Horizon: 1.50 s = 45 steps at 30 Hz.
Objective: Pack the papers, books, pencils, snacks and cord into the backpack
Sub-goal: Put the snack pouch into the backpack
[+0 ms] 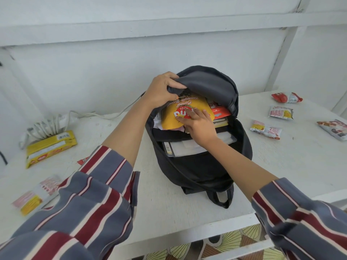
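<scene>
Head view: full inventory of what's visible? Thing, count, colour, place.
backpack: 1, black, table centre, open
biscuit pack: 1, yellow, in backpack mouth
flat box: 1, red, inside backpack, right of biscuit pack
papers: several, white, inside backpack, nearer side
biscuit box: 1, yellow, table left
cord: 1, white, bundled behind biscuit box
snack packets: 4, red-white-yellow, table right
wafer packets: count unclear, pink-yellow, table front left
table: 1, white
left grip: bare hand, holds backpack flap
right grip: bare hand, flat on biscuit pack
</scene>
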Motion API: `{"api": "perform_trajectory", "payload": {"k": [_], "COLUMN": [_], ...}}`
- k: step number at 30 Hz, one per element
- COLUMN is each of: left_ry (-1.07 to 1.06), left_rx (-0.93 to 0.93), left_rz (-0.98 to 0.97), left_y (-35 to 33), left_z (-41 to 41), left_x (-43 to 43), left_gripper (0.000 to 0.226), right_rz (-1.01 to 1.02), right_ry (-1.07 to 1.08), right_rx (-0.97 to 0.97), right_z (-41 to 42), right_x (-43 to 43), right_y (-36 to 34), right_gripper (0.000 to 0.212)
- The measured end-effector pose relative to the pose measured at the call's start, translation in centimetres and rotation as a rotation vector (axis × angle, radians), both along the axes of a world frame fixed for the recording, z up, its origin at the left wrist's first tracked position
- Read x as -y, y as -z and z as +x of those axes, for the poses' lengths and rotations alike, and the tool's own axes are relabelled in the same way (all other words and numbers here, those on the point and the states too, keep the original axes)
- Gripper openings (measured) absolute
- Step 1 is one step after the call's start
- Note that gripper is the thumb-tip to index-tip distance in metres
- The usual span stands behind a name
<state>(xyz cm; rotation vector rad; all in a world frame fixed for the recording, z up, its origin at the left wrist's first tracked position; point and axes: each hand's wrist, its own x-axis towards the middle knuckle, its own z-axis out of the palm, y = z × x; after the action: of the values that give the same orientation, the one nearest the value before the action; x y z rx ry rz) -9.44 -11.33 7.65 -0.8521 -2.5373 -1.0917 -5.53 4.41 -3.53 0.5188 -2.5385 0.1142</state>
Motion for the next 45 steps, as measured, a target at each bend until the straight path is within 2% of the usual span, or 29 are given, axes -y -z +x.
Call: {"api": "perform_trajectory", "payload": {"k": [6, 9, 13, 18, 25, 45], "left_ry": [-0.009, -0.015, -0.017, -0.020, -0.026, -0.014], "left_rx": [0.023, 0.030, 0.038, 0.040, 0.038, 0.059], "left_rz": [-0.013, -0.019, -0.013, -0.009, -0.005, -0.002], "left_y": [-0.2, -0.2, -0.2, -0.2, -0.3, -0.6], "left_z": [0.0, 0.1, 0.0, 0.0, 0.1, 0.1], "left_x": [0.0, 0.0, 0.0, 0.0, -0.1, -0.2], "left_gripper": [0.040, 0.039, 0.039, 0.040, 0.040, 0.039], "right_rz": [-0.079, -0.161, -0.215, -0.272, -0.193, -0.080], "right_ry": [-0.007, -0.028, -0.058, -0.059, -0.021, 0.027], "right_rx": [0.047, 0.179, 0.253, 0.251, 0.221, 0.327], "right_z": [-0.7, -1.1, -1.5, -1.8, -2.5, -3.6], "right_x": [0.0, -0.4, -0.9, -0.9, -0.2, -0.1], "right_y": [-0.3, -0.8, -1.1, -0.7, -0.9, -2.1], "right_gripper": [0.034, 0.032, 0.039, 0.041, 0.037, 0.046]}}
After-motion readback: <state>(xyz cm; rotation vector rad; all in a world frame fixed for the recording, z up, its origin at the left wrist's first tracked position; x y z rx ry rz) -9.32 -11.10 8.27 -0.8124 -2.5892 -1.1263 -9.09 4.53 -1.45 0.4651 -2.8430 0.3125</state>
